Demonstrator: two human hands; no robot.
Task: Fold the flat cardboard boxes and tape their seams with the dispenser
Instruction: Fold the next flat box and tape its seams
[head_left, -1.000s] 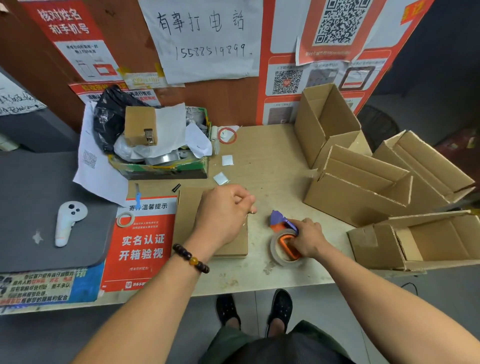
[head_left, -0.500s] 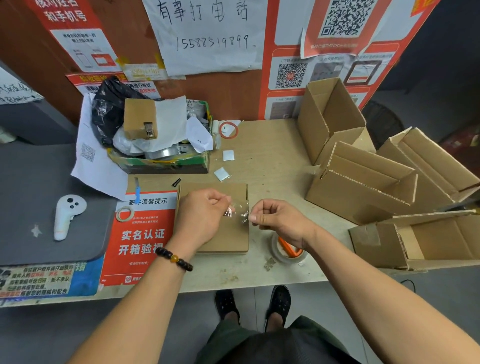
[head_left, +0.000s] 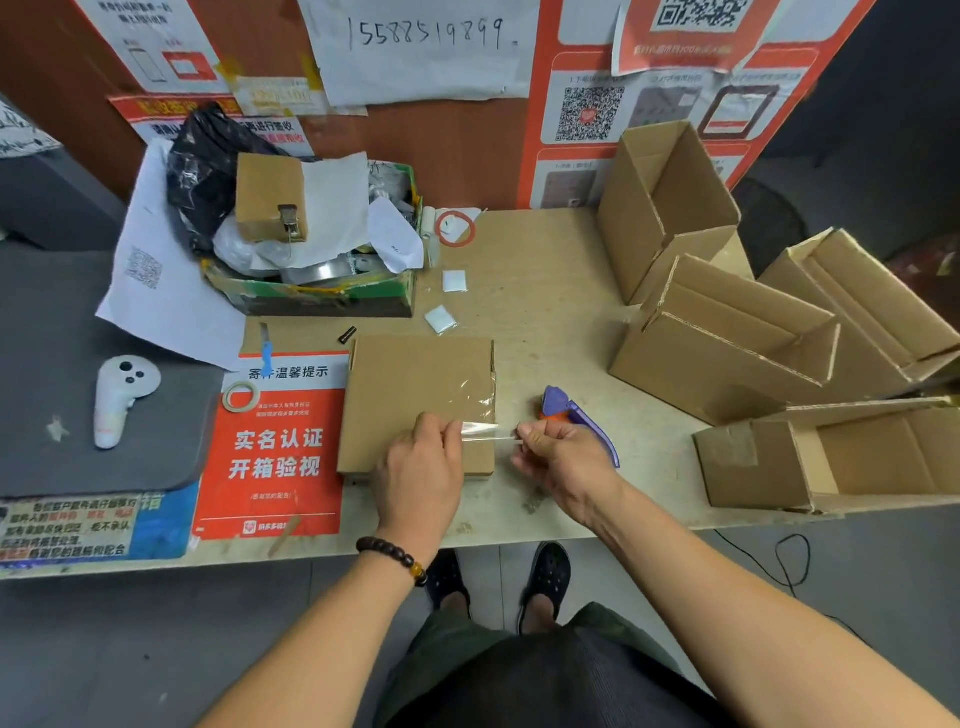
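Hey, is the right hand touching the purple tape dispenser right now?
Cannot tell. In the head view the right hand pinches a strip of clear tape with its fingers, and the tape dispenser lies just behind it, partly hidden, so no gap or contact shows plainly.

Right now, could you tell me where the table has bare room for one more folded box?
Bare tabletop lies between the green clutter box and the open cartons. The right edge is crowded with cartons, the left with the red notice.
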